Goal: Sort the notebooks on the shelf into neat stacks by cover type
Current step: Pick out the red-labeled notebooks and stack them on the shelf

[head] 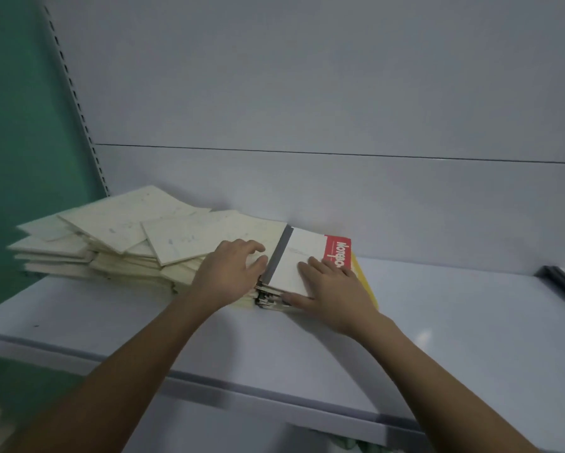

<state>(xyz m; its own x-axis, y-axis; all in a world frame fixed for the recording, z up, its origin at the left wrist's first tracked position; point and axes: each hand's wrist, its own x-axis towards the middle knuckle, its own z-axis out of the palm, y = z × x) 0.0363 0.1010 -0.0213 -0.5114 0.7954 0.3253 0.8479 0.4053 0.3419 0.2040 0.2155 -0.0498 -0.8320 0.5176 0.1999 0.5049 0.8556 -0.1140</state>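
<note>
Lying at the centre of the frame, a stack of notebooks [276,294] sits on the pale shelf [454,322], topped by a white notebook [299,259] with a grey spine strip and a red band of lettering at its far end. The right hand [335,297] rests flat on this top cover, fingers straight and slightly spread, its thumb reaching down along the near edge of the stack. The left hand [230,273] lies just left of the grey spine, its fingers loosely curved over the neighbouring cream cover and its fingertips touching the spine side of the stack; whether it actually grips anything cannot be told. A yellow cover [366,282] pokes out from beneath the stack on its right side. Spreading toward the left of the frame, a loose, untidy heap of cream notebooks [111,237] lies fanned at differing angles, touching the stack. A dark object [562,282] is cut off at the right edge of the frame.
</note>
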